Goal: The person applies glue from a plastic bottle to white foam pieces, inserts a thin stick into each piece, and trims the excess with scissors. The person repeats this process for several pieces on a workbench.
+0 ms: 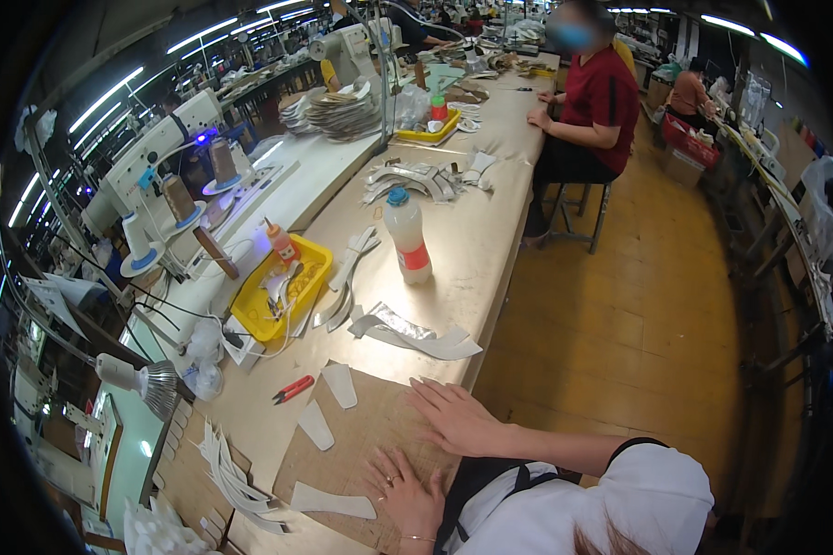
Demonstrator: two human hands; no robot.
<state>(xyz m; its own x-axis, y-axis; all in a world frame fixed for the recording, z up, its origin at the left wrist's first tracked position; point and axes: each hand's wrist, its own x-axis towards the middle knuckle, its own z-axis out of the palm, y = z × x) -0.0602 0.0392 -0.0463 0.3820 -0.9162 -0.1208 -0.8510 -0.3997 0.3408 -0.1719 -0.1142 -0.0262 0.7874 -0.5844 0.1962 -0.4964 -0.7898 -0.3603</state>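
Fingers [440, 396] spread wide, flat on brown board [370, 398]: right hand [465, 421] near desk [463, 277] edge, left hand [409, 499] beside pale strip [331, 501]; red snips [292, 389] past board edge.

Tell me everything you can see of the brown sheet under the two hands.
The brown sheet looks like thin cardboard, with straight edges and a faintly marked surface. It lies flat on the bench, partly hidden by the hands. Three pale pieces lie on it, apart from one another, toward its left side. The left hand and right hand rest on it, palms down.
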